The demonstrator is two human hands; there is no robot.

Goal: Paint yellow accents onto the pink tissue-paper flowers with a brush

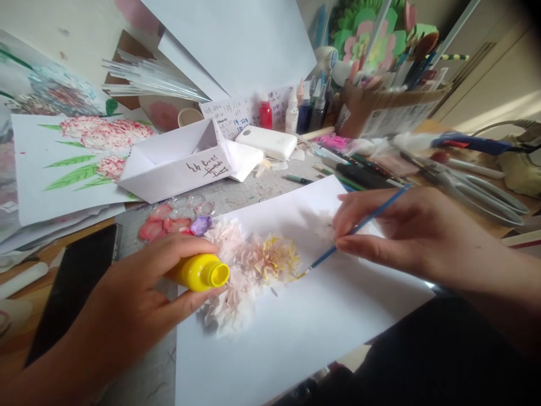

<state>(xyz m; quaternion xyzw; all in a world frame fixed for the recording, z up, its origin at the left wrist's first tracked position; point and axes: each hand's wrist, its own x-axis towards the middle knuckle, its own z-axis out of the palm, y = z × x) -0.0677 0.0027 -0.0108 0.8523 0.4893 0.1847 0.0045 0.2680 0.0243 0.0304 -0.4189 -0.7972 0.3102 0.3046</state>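
Note:
My left hand (139, 293) is wrapped round an open yellow paint bottle (203, 273), held tilted on its side with the mouth toward the right. Just beside it lies a pale pink paper flower (249, 270) with yellow dabs, resting on a white sheet of paper (321, 327). My right hand (401, 231) pinches a thin blue paintbrush (363, 224); its tip touches the yellow-stained right edge of the flower.
A folded white paper box (177, 160) sits behind the flower, with painted flower sheets (63, 163) to its left. A black phone (76, 282) lies at left. Paint bottles (296, 110), a white case (266, 142), scissors (473, 189) and a pen-filled cardboard box (393, 107) crowd the back right.

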